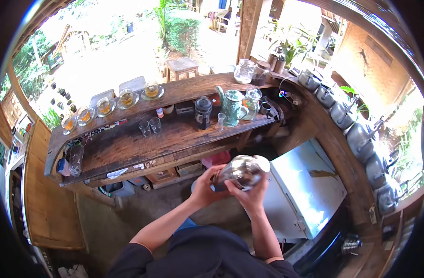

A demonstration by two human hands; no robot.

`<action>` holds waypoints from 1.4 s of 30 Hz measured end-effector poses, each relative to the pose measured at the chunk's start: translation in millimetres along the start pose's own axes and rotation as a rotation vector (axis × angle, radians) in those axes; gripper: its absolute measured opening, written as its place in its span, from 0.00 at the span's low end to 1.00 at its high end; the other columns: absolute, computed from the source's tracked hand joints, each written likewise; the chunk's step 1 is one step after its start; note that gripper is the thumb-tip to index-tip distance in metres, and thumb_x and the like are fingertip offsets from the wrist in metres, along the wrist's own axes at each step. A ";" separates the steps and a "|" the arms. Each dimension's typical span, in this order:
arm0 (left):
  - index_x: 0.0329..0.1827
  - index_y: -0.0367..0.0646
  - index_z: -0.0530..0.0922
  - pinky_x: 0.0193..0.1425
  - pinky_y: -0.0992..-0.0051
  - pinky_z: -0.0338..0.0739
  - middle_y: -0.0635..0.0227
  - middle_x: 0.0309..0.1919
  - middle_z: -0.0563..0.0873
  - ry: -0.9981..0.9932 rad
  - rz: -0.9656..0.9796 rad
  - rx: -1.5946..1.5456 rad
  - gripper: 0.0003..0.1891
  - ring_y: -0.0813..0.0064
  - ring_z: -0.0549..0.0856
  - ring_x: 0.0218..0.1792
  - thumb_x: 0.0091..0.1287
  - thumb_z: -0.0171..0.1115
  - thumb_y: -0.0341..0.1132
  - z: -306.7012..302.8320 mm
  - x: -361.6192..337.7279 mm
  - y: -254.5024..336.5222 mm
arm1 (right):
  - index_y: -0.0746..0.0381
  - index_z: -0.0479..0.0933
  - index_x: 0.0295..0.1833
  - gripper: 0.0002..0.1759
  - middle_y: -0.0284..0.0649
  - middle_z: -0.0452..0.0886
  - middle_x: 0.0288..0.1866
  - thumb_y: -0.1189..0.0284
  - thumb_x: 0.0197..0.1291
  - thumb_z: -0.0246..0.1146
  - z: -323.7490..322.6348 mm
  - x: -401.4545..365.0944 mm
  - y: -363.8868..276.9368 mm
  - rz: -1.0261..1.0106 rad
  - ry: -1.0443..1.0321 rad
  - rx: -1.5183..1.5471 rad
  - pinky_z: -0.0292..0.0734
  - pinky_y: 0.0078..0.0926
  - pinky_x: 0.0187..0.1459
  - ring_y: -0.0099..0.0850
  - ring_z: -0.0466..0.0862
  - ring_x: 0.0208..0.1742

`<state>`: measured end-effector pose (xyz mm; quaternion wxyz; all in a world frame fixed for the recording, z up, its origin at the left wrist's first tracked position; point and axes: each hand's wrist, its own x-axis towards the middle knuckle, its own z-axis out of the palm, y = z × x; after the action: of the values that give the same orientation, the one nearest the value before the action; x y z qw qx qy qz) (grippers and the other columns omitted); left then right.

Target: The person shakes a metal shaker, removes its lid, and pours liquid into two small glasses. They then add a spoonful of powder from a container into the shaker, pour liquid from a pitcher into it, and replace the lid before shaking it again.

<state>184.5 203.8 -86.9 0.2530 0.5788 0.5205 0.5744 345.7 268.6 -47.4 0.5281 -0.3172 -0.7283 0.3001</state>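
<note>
Both hands hold a shiny jar [242, 170] in the air, in front of a wooden counter [128, 143]. The left hand [203, 186] curls its fingers tightly around the jar's dark end. The right hand [253, 197] cups it from below, fingers closed against it. A green teapot [231, 105] stands on the counter beyond.

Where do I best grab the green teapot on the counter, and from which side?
Take the green teapot by its looped handle, coming from the right: the handle juts out on that side while the spout points up-left. A glass pitcher stands close behind the handle, so probably reach in low from the front. The left hand and right hand both grip the metal jug.
</note>
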 end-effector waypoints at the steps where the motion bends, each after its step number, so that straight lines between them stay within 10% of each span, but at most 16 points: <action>1: 0.69 0.47 0.77 0.66 0.62 0.81 0.60 0.64 0.84 -0.049 -0.362 -0.186 0.42 0.59 0.84 0.64 0.46 0.85 0.29 6.3 -11.4 -16.0 | 0.63 0.73 0.60 0.42 0.43 0.78 0.58 0.64 0.41 0.86 8.2 -4.2 -3.4 0.192 -0.018 0.043 0.78 0.37 0.61 0.37 0.83 0.55; 9: 0.68 0.43 0.78 0.66 0.57 0.80 0.56 0.62 0.83 0.122 0.607 0.390 0.41 0.53 0.83 0.64 0.46 0.83 0.29 -25.0 26.4 76.8 | 0.56 0.38 0.82 0.74 0.54 0.65 0.71 0.36 0.46 0.81 -1.7 11.8 -16.4 -0.549 0.299 0.477 0.81 0.48 0.64 0.48 0.83 0.63; 11: 0.69 0.43 0.77 0.66 0.57 0.80 0.56 0.64 0.82 0.122 0.590 0.383 0.41 0.53 0.82 0.64 0.47 0.83 0.30 -23.6 24.5 59.7 | 0.60 0.44 0.80 0.72 0.51 0.66 0.71 0.44 0.44 0.85 14.1 12.5 2.0 -0.549 0.310 0.449 0.80 0.43 0.62 0.45 0.83 0.62; 14: 0.72 0.46 0.75 0.65 0.63 0.81 0.59 0.63 0.82 0.054 -0.096 -0.051 0.42 0.57 0.84 0.63 0.51 0.84 0.33 2.9 -11.5 -18.9 | 0.63 0.63 0.70 0.53 0.46 0.76 0.62 0.61 0.42 0.87 5.8 3.1 0.2 -0.042 -0.010 0.143 0.79 0.37 0.61 0.36 0.82 0.59; 16: 0.72 0.46 0.74 0.64 0.63 0.81 0.59 0.62 0.82 0.060 -0.050 0.007 0.42 0.57 0.84 0.63 0.52 0.85 0.34 5.0 -17.3 -6.0 | 0.64 0.68 0.65 0.47 0.45 0.81 0.58 0.66 0.40 0.87 4.6 0.9 -1.0 0.138 -0.046 0.198 0.80 0.35 0.60 0.34 0.83 0.58; 19: 0.70 0.46 0.76 0.64 0.63 0.81 0.60 0.61 0.83 0.090 0.044 0.033 0.41 0.57 0.84 0.61 0.50 0.83 0.30 -9.8 0.8 47.7 | 0.58 0.60 0.73 0.59 0.51 0.76 0.63 0.58 0.38 0.89 -19.2 3.1 5.2 -0.400 -0.005 0.027 0.84 0.37 0.58 0.43 0.85 0.58; 22: 0.64 0.46 0.82 0.64 0.58 0.82 0.59 0.58 0.82 0.175 0.638 0.327 0.39 0.55 0.82 0.63 0.42 0.83 0.26 -22.9 24.1 97.3 | 0.48 0.43 0.78 0.72 0.53 0.73 0.65 0.47 0.38 0.89 -12.4 8.9 -48.3 -0.473 0.331 0.646 0.84 0.44 0.63 0.51 0.83 0.63; 27: 0.68 0.45 0.79 0.60 0.63 0.84 0.61 0.60 0.80 0.073 0.308 0.156 0.40 0.62 0.83 0.62 0.46 0.83 0.23 -6.2 5.8 47.6 | 0.63 0.58 0.72 0.58 0.49 0.78 0.61 0.64 0.39 0.87 -7.8 7.2 -5.1 -0.338 0.133 0.151 0.77 0.40 0.65 0.36 0.83 0.61; 29: 0.70 0.46 0.77 0.67 0.62 0.79 0.61 0.60 0.82 0.062 -0.118 -0.155 0.43 0.57 0.81 0.62 0.45 0.85 0.27 8.3 -10.0 21.3 | 0.64 0.63 0.70 0.54 0.47 0.80 0.59 0.67 0.38 0.87 -6.9 3.4 -20.8 0.129 0.022 0.217 0.77 0.39 0.64 0.35 0.83 0.60; 34: 0.68 0.46 0.80 0.66 0.61 0.81 0.62 0.61 0.81 0.105 0.464 0.167 0.41 0.58 0.82 0.63 0.45 0.81 0.23 -9.1 11.3 83.0 | 0.50 0.45 0.78 0.69 0.54 0.73 0.64 0.53 0.39 0.88 -21.0 1.8 -28.2 -0.464 0.254 0.456 0.81 0.46 0.64 0.48 0.83 0.63; 37: 0.67 0.46 0.81 0.66 0.60 0.81 0.62 0.61 0.81 0.116 0.604 0.230 0.40 0.58 0.82 0.64 0.43 0.81 0.23 -15.6 15.8 103.0 | 0.49 0.44 0.77 0.69 0.51 0.72 0.64 0.50 0.38 0.87 -17.9 -1.3 -56.2 -0.505 0.364 0.627 0.81 0.46 0.65 0.48 0.82 0.64; 39: 0.69 0.47 0.79 0.64 0.61 0.83 0.62 0.61 0.81 0.114 0.563 0.259 0.42 0.60 0.82 0.64 0.46 0.83 0.24 -14.4 12.2 78.7 | 0.52 0.50 0.77 0.64 0.49 0.72 0.65 0.54 0.42 0.87 -23.8 -6.0 -11.9 -0.430 0.176 0.175 0.78 0.45 0.65 0.46 0.82 0.63; 42: 0.74 0.49 0.75 0.59 0.65 0.87 0.63 0.60 0.80 0.030 -0.118 -0.002 0.46 0.66 0.84 0.61 0.48 0.87 0.31 5.9 -14.7 4.6 | 0.63 0.66 0.68 0.49 0.48 0.75 0.65 0.67 0.43 0.86 -4.3 -6.3 -17.3 0.045 0.024 0.172 0.76 0.39 0.64 0.36 0.81 0.62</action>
<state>194.4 191.0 -89.9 0.2792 0.5380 0.5570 0.5678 348.9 253.4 -36.6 0.5550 -0.2905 -0.6864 0.3694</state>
